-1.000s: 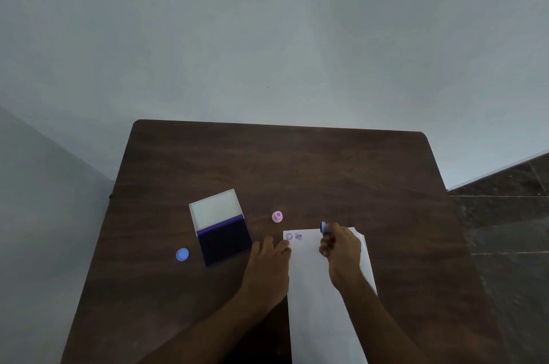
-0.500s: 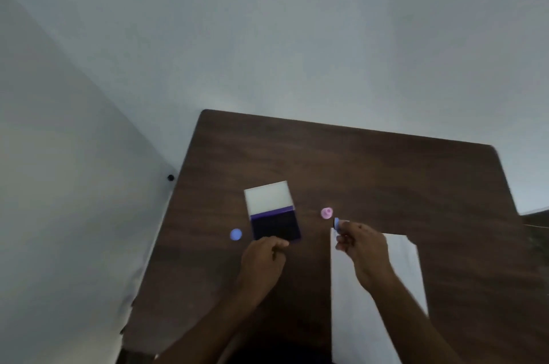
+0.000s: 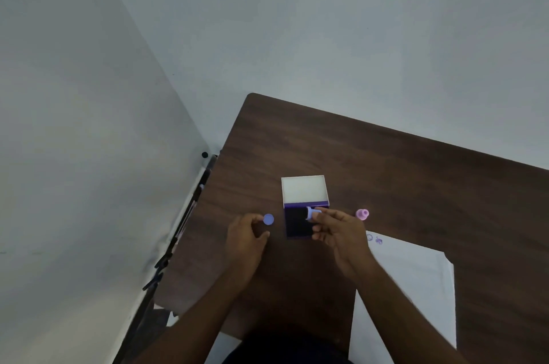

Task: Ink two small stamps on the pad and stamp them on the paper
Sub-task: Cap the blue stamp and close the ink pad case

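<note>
Right hand, pinching blue stamp, has moved from paper to ink pad

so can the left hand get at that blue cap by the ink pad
Probably yes: the left hand is open right beside the blue cap, fingertips nearly touching it, with bare table around and nothing between them.

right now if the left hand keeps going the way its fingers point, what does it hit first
Probably the blue cap: the left hand has its fingers curled toward it, and the cap lies just past the fingertips on the table. Depth is unclear.
</note>
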`<state>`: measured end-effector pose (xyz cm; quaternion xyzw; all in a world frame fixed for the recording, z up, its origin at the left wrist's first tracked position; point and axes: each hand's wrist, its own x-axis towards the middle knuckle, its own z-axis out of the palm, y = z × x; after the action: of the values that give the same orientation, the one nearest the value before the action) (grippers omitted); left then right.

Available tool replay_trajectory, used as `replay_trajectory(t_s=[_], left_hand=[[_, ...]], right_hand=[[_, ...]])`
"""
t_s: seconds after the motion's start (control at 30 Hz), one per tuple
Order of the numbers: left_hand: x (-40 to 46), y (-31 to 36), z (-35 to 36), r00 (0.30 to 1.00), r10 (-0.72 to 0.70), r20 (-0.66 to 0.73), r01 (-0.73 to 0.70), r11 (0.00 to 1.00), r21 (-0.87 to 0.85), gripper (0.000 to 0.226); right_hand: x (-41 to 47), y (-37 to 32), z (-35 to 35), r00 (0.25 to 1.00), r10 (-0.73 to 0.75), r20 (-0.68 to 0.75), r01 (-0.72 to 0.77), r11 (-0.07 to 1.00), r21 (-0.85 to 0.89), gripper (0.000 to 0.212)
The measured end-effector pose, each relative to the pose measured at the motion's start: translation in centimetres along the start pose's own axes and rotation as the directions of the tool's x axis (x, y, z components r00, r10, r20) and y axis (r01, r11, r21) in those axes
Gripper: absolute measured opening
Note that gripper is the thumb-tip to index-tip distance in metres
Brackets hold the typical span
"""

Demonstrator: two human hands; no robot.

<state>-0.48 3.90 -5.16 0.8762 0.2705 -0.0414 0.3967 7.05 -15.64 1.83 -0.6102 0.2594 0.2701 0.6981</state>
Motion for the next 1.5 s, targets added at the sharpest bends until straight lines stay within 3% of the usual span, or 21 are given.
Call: replay_trajectory(t_s=[0.13,0.27,0.43,0.5,0.6,0.67,0.77,0.87,0.93,1.03,1.13,1.2,1.37,1.5], left_hand=[[1.1,-0.1,0.8,0.999,0.026,-0.045,-0.024,0.999,0.047,0.045],[2.1,0.0,1.4,0.998,0.062,-0.004,-0.062,0.997,0.036,0.055],[2.7,0.1,1.2,0.996,0.074,-0.045,-0.076,0.996,-0.047,0.030],[2.6,0.6,0.8,0.998,-0.046,-0.036,0.039,0.982,-0.186,0.027],[2.4,1.7,-0.2,0.958,-0.265,0.105,0.281,0.815,-0.507,0.029],[2.3,2.4,-1.1,0.930,-0.299,0.214,0.363,0.654,-0.664,0.028],[2.1,3.1,-2.0,0.880,-0.266,0.394,0.474,0.435,-0.766,0.032],[1.9,3.7,-2.4,0.839,-0.138,0.526,0.543,0.227,-0.808,0.046],[1.7,4.0,-2.6,0.820,-0.069,0.568,0.567,0.240,-0.788,0.048],[1.4,4.5,-2.8,0.799,-0.019,0.601,0.572,0.334,-0.749,0.038],[1.1,5.2,-3.1,0.806,-0.052,0.590,0.531,0.503,-0.682,0.046],[0.9,5.8,-3.1,0.804,-0.096,0.587,0.534,0.552,-0.641,0.047],[0.8,6.8,-3.2,0.765,-0.107,0.635,0.619,0.393,-0.680,0.040],[0.6,6.8,-3.4,0.815,-0.067,0.575,0.548,0.412,-0.728,0.040]], right_hand=[[0.2,0.3,0.3,1.000,0.015,-0.001,-0.015,1.000,-0.017,0.022],[0.2,0.3,0.2,1.000,0.027,-0.007,-0.027,0.999,-0.032,0.020],[0.4,0.4,-0.4,0.999,0.042,-0.023,-0.042,0.999,-0.011,0.019],[0.6,0.5,-0.5,0.999,0.040,-0.037,-0.040,0.999,-0.008,0.017],[0.7,0.6,-0.6,0.999,0.036,-0.039,-0.036,0.999,-0.002,0.016],[0.7,0.7,-0.5,0.999,0.039,-0.031,-0.039,0.999,0.000,0.017],[0.7,0.7,-0.1,0.999,0.049,-0.012,-0.049,0.999,0.007,0.018],[0.5,0.6,0.3,0.998,0.056,-0.009,-0.056,0.998,0.005,0.018],[0.5,0.5,0.5,0.998,0.058,-0.013,-0.058,0.998,-0.002,0.019],[0.4,0.4,0.7,0.998,0.057,-0.015,-0.057,0.998,-0.007,0.021],[0.3,0.2,0.7,0.999,0.046,-0.008,-0.046,0.999,-0.016,0.021],[0.2,0.1,0.7,0.999,0.044,-0.005,-0.044,0.999,-0.023,0.022],[0.1,0.2,0.8,0.999,0.033,0.010,-0.032,0.999,-0.038,0.020],[0.0,0.1,0.9,0.999,0.024,0.027,-0.022,0.998,-0.057,0.017]])
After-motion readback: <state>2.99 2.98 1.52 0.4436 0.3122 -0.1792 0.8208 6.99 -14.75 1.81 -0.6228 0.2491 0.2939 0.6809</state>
